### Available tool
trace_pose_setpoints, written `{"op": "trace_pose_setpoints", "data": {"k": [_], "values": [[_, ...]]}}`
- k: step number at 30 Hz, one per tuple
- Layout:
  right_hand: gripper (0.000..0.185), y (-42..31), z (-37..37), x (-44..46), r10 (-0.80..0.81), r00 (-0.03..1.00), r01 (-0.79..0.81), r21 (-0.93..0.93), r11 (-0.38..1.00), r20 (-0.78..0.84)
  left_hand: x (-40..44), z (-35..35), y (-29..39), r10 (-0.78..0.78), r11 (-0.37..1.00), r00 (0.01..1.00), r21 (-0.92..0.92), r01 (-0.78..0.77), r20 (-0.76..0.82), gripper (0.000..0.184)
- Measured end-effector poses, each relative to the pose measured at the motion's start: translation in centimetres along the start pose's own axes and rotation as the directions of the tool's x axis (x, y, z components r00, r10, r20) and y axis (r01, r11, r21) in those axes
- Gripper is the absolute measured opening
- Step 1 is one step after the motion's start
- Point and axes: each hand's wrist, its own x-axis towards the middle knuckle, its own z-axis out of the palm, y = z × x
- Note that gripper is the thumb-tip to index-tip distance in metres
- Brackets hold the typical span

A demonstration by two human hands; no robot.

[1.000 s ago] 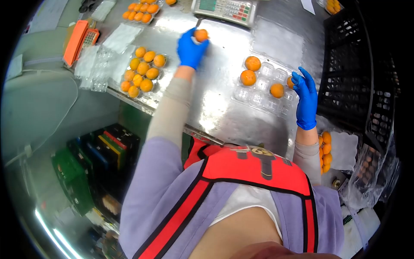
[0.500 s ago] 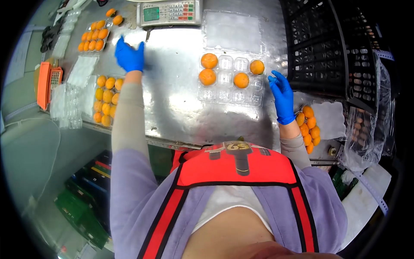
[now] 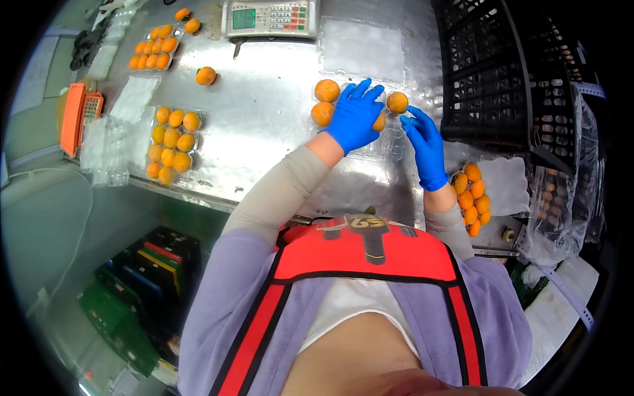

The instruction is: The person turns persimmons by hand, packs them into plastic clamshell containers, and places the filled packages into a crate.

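My left hand (image 3: 356, 117), in a blue glove, reaches over a clear plastic clamshell tray (image 3: 396, 148), its fingers spread above the middle cells. It partly covers one round, mandarin-like orange fruit (image 3: 379, 122); contact with it I cannot tell. Another such fruit (image 3: 327, 90) sits in the upper left cell, with a second (image 3: 322, 114) below it. At the upper right of the tray lies one more fruit (image 3: 397, 101). My right hand (image 3: 424, 145), also blue-gloved, is just beside the tray's right edge, thumb and fingers apart, with nothing visible in it.
A loose fruit (image 3: 206, 76) lies on the metal table (image 3: 264, 86). Filled trays stand at the left (image 3: 173, 140), far left (image 3: 154, 47) and right (image 3: 471, 198). A scale (image 3: 271, 18) is at the back. Black crates (image 3: 489, 79) border the right side.
My left hand has swung right from the back left of the table to over the tray. A loose fruit now shows where it was. My right hand has shifted slightly left.
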Motion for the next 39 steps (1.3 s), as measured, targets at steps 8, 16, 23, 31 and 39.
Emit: {"op": "trace_pose_setpoints", "data": {"k": [8, 16, 23, 31, 39], "values": [[0.043, -4.7, 1.8, -0.2, 0.171, 0.974, -0.199, 0.204, 0.959, 0.150, -2.6, -7.4, 1.1, -0.216, 0.620, 0.957, -0.785, -0.017, -0.192, 0.060], [0.057, -8.9, 6.1, -0.4, 0.042, 0.908, -0.236, 0.426, 0.873, 0.418, -4.5, -10.1, 1.9, -0.222, 0.569, 0.934, -0.815, -0.110, -0.281, 0.065], [0.064, -9.4, 6.9, -0.8, -0.203, 0.947, 0.165, 0.167, 0.972, 0.247, -5.0, -9.3, 2.6, -0.329, 0.299, 0.923, -0.949, -0.097, -0.198, 0.080], [0.068, -9.0, 7.1, -0.7, -0.572, 0.780, 0.624, -0.265, 0.735, 0.253, -5.6, -9.1, 2.1, -0.314, -0.353, 0.922, -0.929, 0.109, 0.228, 0.077], [0.080, -9.6, 7.0, -1.0, -0.505, 0.810, 0.566, -0.170, 0.807, 0.298, -5.8, -10.9, 2.3, -0.328, -0.212, 0.938, -0.977, 0.038, 0.107, 0.082]]}}
